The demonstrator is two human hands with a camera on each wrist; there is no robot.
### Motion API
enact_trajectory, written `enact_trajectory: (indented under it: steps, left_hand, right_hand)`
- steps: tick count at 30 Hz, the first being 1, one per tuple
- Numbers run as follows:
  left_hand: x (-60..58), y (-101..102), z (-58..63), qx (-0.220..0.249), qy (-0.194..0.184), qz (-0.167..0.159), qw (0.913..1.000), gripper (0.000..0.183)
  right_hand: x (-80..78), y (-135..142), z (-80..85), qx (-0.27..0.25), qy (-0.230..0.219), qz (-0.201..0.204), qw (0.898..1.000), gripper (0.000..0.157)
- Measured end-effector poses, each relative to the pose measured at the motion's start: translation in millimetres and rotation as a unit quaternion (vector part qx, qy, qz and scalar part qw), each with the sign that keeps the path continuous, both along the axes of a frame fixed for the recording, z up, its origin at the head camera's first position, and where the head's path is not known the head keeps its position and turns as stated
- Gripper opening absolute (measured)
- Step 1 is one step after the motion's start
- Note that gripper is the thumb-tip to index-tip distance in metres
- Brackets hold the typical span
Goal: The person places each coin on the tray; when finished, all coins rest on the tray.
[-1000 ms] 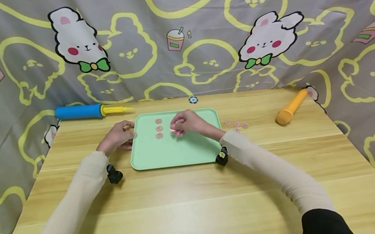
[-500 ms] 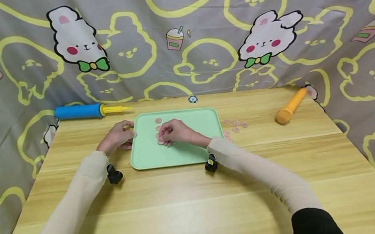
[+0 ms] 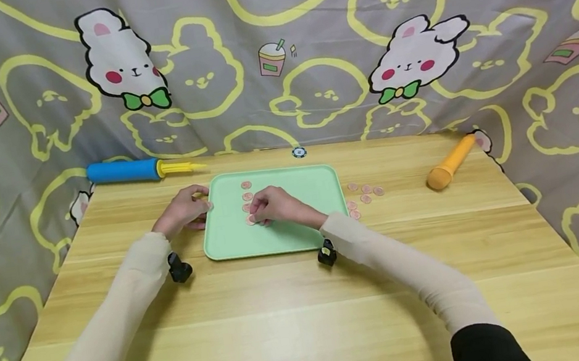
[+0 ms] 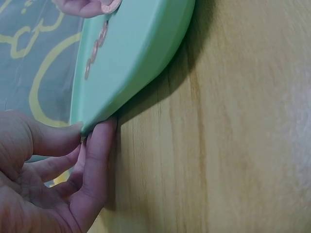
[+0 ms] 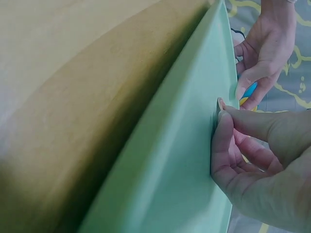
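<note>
Three copper-coloured coins lie in a near-to-far row on the left part of one green tray; the right hand pinches a fourth coin at the row's near end. The left hand grips the tray's left rim. Six loose coins lie right of it.

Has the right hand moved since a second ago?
Yes: against the green tray, the right hand has shifted left and toward the tray's near edge.
</note>
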State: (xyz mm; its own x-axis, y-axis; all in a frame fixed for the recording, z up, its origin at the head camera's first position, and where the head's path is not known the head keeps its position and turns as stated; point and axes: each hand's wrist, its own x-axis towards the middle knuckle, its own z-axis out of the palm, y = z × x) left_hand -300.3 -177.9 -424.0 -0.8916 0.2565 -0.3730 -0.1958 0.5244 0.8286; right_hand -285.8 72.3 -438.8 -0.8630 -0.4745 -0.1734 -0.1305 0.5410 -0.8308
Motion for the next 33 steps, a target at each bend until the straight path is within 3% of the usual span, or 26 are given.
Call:
enact_trajectory:
  steps: [16, 33]
  left_hand:
    - [1.6, 0.6, 1.5, 0.002, 0.000, 0.000, 1.0000, 0.056]
    - [2.8, 1.7, 3.2, -0.006, 0.001, 0.002, 1.0000, 0.057]
  right_hand:
    - [1.2, -6.8, 5.0, 0.075, 0.027, -0.009, 0.997, 0.025]
    - [0.6, -4.6, 5.5, 0.057, 0.029, -0.005, 0.998, 0.023]
